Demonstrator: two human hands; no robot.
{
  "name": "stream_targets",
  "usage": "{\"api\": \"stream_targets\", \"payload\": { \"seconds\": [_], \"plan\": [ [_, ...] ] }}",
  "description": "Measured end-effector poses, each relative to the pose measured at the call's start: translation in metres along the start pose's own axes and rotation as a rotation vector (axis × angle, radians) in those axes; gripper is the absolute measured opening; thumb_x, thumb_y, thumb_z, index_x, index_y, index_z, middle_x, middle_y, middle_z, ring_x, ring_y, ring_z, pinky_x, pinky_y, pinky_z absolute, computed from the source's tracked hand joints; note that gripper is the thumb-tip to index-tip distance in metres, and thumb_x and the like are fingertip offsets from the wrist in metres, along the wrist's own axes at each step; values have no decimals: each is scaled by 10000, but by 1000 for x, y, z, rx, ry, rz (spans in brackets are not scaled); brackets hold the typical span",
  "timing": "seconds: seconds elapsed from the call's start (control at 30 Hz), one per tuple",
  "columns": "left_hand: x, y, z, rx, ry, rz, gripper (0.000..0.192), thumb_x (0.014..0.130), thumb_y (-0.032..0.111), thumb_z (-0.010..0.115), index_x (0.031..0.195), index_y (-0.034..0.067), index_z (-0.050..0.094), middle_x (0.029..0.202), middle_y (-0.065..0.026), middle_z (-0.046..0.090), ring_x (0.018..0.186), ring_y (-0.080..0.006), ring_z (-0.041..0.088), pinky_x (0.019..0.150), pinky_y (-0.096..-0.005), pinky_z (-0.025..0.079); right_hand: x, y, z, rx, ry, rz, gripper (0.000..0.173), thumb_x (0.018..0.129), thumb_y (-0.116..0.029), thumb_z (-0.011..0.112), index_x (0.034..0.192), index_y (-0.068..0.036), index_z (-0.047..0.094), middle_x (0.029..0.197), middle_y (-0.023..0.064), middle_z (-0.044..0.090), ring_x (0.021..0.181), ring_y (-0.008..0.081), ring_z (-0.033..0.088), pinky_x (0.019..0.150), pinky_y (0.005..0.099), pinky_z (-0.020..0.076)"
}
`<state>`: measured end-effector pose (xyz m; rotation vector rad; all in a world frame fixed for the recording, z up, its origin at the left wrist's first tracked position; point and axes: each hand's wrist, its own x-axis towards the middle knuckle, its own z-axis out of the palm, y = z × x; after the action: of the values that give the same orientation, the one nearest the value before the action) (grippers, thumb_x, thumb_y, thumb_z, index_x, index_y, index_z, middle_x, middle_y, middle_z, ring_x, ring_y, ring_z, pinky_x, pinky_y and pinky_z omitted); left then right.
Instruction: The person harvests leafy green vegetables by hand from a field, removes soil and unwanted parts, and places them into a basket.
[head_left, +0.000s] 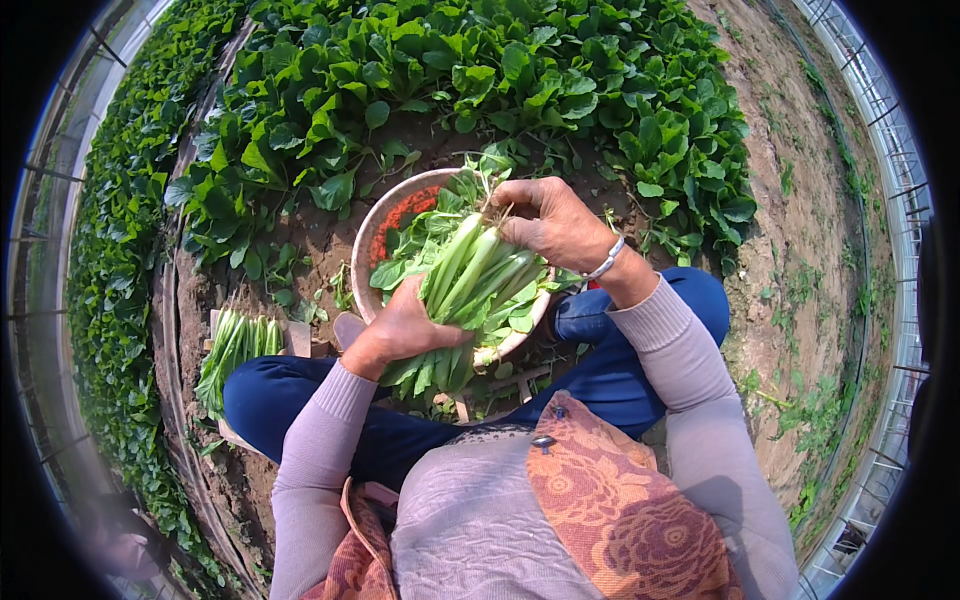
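My left hand (414, 322) is closed around a bunch of leafy greens (480, 277), thumb across the leaves and pale stalks pointing away from me. At the root end, my right hand (551, 225) pinches thin roots between thumb and fingertips; whether these belong to the bunch or to a separate plant I cannot tell. A bracelet circles my right wrist. Beneath both hands stands a round basin (365, 259) with a pale rim and a reddish inner wall. Loose leaves lie in it, and the bunch hides much of its inside.
Dense leafy plants (465, 67) grow beyond the basin. By my left knee, a bundle of trimmed-looking greens (244, 337) with roots rests on a wooden crate (298, 337). Bare soil (780, 225) runs along the right, where a thin hose (862, 225) lies near the greenhouse wall (907, 225).
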<state>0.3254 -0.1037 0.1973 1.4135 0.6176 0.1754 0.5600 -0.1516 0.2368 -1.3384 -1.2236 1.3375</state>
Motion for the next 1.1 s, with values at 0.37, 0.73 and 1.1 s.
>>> {"api": "stream_targets", "payload": {
  "seconds": [0.37, 0.73, 1.1],
  "plan": [
    [-21, 37, -55, 1496, 558, 479, 567, 655, 61, 701, 1201, 35, 548, 849, -68, 586, 802, -245, 577, 697, -357, 438, 4, -6, -31, 476, 241, -333, 109, 904, -47, 647, 1007, -15, 660, 896, 24, 656, 798, 96, 608, 777, 229, 508],
    [-16, 30, -66, 1727, 654, 662, 514, 772, 98, 574, 1280, 18, 548, 880, -56, 589, 758, -204, 547, 675, -342, 412, 6, 9, 40, -35, 316, -330, 119, 883, -89, 668, 913, 21, 631, 840, 37, 643, 741, 97, 587, 682, 245, 488],
    [-11, 31, -55, 1804, 640, 643, 537, 807, 133, 554, 1344, 131, 556, 1000, -72, 581, 843, -203, 539, 770, -368, 419, 11, 23, 38, -353, 307, 4, 169, 865, -139, 683, 925, 19, 667, 710, 64, 642, 661, 103, 600, 609, 256, 478]
  ]
}}
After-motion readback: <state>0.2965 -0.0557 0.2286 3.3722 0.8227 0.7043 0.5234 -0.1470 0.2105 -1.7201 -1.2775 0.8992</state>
